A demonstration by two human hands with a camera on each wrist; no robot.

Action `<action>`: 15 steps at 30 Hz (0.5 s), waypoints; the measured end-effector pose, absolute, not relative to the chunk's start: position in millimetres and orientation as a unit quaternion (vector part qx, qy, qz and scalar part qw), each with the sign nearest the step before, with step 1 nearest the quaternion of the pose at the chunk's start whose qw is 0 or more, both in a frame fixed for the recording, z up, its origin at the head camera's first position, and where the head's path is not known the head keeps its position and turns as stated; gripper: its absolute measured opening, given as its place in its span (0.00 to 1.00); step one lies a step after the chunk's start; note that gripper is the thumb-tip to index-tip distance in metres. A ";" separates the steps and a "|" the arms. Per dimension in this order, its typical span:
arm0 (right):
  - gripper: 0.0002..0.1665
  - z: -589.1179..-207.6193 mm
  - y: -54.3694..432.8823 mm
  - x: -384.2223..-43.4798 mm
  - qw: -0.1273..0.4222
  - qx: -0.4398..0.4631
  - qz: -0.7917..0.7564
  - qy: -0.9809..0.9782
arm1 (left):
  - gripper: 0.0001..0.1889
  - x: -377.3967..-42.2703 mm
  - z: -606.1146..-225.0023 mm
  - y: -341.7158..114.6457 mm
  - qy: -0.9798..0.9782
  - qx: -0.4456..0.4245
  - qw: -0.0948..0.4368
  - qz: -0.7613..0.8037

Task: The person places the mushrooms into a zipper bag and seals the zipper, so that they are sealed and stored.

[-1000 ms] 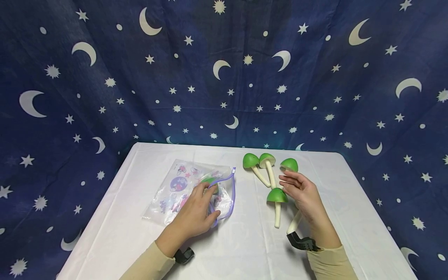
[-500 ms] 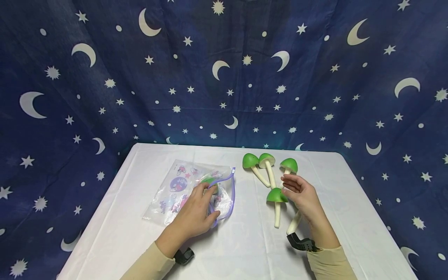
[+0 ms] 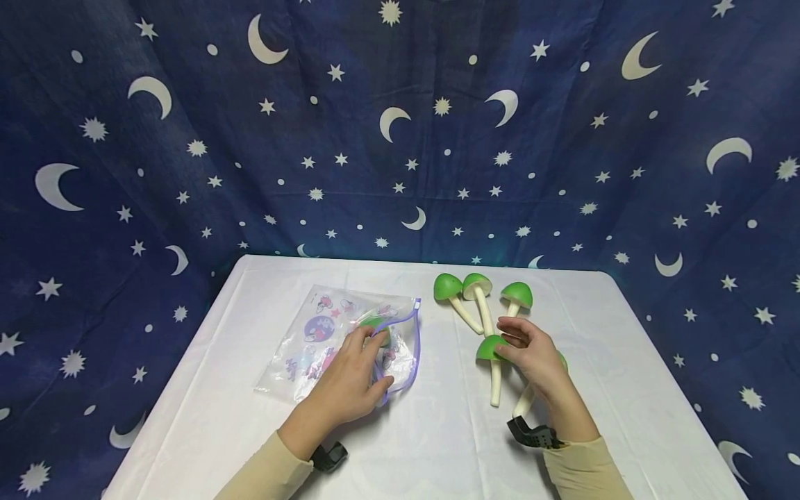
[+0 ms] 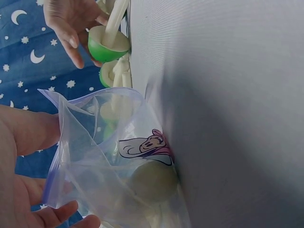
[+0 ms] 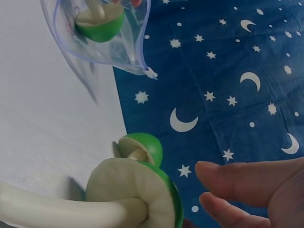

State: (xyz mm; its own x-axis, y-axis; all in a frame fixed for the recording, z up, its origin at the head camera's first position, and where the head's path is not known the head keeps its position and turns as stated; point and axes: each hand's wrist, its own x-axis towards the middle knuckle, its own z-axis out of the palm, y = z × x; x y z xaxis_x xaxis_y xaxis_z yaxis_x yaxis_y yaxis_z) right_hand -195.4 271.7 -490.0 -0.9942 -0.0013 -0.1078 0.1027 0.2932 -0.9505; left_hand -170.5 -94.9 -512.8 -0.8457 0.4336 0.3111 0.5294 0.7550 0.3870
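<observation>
My left hand (image 3: 353, 378) holds the purple-edged mouth of a clear printed zip bag (image 3: 284, 375), which lies on the table. In the left wrist view the bag's mouth stands open, thumb and fingers at its rim. A green-capped toy mushroom (image 5: 102, 31) shows inside it. My right hand (image 3: 539, 357) hovers with loosely bent fingers at the nearest loose mushroom (image 3: 496, 382), its thumb overlapping the green cap in the head view. From the right wrist, that hand's thumb (image 5: 228, 175) shows beside the cap, with a gap between.
Two mushrooms (image 3: 448, 286) lie side by side at the back, and a third mushroom (image 3: 517, 295) lies to their right. Partly hidden under my right wrist is another mushroom (image 3: 525, 401). A star-and-moon cloth (image 3: 400, 160) hangs behind the white table (image 3: 431, 444).
My right hand has come down and nearer to me, from the back right mushroom to the nearest one's cap. The left hand and the bag have stayed put.
</observation>
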 end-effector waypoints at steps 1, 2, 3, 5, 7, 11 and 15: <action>0.38 -491.1 271.3 -195.7 0.048 0.033 -0.589 0.806 | 0.40 -170.5 -512.9 -94.9 -0.931 -0.259 0.101 -0.237; 0.39 -492.1 270.7 -195.7 0.051 0.035 -0.585 0.809 | 0.40 -170.5 -512.9 -95.0 -0.931 -0.259 0.101 -0.237; 0.39 -493.0 270.1 -195.8 0.054 0.038 -0.581 0.811 | 0.40 -170.5 -513.0 -95.1 -0.931 -0.259 0.101 -0.238; 0.39 -494.1 268.7 -196.2 0.058 0.043 -0.572 0.817 | 0.40 -170.6 -513.0 -95.1 -0.930 -0.259 0.101 -0.239; 0.39 -495.0 267.6 -196.4 0.060 0.048 -0.561 0.824 | 0.40 -170.6 -513.1 -95.3 -0.931 -0.258 0.101 -0.240; 0.39 -496.7 266.6 -196.4 0.066 0.058 -0.552 0.829 | 0.40 -170.6 -512.7 -95.3 -0.931 -0.258 0.099 -0.239; 0.38 -497.1 266.6 -195.9 0.070 0.066 -0.540 0.836 | 0.40 -170.2 -511.8 -95.3 -0.931 -0.257 0.097 -0.240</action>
State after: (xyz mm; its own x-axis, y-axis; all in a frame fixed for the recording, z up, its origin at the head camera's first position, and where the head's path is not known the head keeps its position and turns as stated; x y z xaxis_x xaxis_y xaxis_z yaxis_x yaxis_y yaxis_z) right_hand -195.9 266.6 -497.1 -0.9813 0.0345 -0.1893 0.1867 0.4082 -0.8936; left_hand -170.2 -95.3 -511.8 -0.8489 0.4326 0.3035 0.5255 0.7521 0.3977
